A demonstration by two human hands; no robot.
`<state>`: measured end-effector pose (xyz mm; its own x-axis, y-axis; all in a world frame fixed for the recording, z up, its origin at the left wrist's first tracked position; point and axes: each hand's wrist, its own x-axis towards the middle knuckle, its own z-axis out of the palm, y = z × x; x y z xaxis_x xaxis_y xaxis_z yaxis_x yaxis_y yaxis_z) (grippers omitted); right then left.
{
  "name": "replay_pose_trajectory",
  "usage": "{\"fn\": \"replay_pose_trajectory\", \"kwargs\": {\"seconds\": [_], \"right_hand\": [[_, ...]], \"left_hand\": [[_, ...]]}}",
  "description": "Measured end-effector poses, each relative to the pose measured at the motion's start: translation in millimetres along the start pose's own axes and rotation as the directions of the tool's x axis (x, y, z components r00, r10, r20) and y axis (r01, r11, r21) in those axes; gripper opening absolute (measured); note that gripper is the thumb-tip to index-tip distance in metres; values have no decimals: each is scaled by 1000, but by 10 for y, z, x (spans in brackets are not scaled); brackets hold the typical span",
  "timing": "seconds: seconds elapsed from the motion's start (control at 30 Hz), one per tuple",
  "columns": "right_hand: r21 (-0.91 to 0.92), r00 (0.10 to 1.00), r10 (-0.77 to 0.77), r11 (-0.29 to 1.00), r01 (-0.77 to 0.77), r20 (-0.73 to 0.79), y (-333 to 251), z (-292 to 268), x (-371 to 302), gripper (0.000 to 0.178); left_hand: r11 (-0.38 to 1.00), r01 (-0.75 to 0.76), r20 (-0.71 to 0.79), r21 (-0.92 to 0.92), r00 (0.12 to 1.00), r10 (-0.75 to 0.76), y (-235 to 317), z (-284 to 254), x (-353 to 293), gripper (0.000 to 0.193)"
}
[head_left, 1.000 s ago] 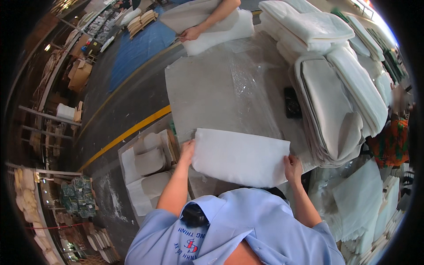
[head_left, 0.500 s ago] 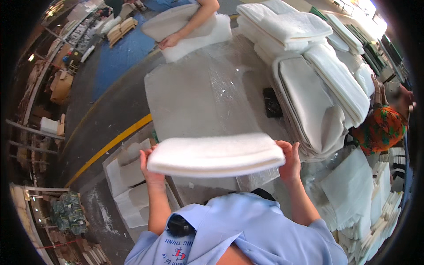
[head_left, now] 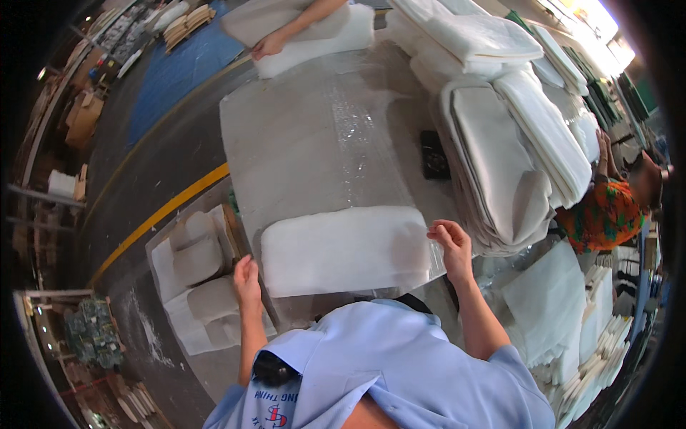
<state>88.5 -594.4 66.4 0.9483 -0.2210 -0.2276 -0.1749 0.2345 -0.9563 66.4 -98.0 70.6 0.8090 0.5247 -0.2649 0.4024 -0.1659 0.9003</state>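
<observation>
A white rectangular padding sheet (head_left: 344,250) lies flat on the plastic-covered table, right in front of me. Beside its left end is my left hand (head_left: 247,280), raised slightly and apart from it, fingers extended and holding nothing. My right hand (head_left: 453,249) hovers just off the sheet's right end, its fingers loosely bent and apart, with nothing in them. Across the table, a co-worker's hand (head_left: 269,46) rests on a grey padding piece (head_left: 286,16) laid over a white one (head_left: 321,51).
Tall stacks of folded grey and white padding (head_left: 493,164) stand on the table's right, a black object (head_left: 434,154) beside them. Smaller grey and white pieces (head_left: 198,257) lie at left. More white sheets (head_left: 547,307) are piled lower right, near another person in a patterned shirt (head_left: 607,214).
The white padding sheet has gone from between both my hands down onto the table. My hands have let go of its ends and moved apart from it.
</observation>
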Motion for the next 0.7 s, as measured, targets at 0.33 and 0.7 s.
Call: {"fn": "replay_pose_trajectory", "kwargs": {"seconds": [0.33, 0.7], "right_hand": [[-162, 988, -1, 986, 27, 156, -183, 445, -50, 24], [-218, 991, 118, 970, -103, 58, 85, -28, -488, 27]], "left_hand": [[676, 334, 495, -656, -485, 721, 2984, 831, -1434, 24], [512, 682, 398, -522, -336, 854, 2854, 915, -1577, 25]]}}
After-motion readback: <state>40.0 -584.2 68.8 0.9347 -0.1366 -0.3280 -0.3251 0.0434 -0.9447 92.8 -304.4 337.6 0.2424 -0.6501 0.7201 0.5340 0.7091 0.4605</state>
